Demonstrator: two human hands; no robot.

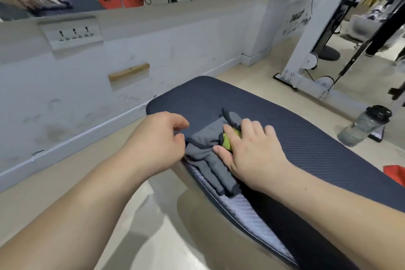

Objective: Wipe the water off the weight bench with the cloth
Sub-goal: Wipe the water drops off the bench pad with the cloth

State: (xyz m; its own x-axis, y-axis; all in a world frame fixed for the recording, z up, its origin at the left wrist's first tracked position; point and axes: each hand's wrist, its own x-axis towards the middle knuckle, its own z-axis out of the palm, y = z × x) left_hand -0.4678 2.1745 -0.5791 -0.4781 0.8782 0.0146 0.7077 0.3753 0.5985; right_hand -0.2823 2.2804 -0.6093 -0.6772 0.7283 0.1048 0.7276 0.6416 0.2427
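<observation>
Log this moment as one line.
cloth on weight bench | right hand presses cloth | left hand at cloth edge, grip unclear

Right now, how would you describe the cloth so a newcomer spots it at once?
Find the dark weight bench running across the middle. Near its left edge, the right hand presses on a folded cloth. It alone is grey, with a yellow-green patch showing at the hand.

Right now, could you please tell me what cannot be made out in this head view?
In the head view:
- Water on the weight bench: not distinguishable on the dark pad; glare on its near edge.
- Green patch on the grey cloth: mostly covered by fingers of the right hand.
- Left hand: curled fingertips hidden by the hand itself, so any pinch on the cloth is unclear.
</observation>
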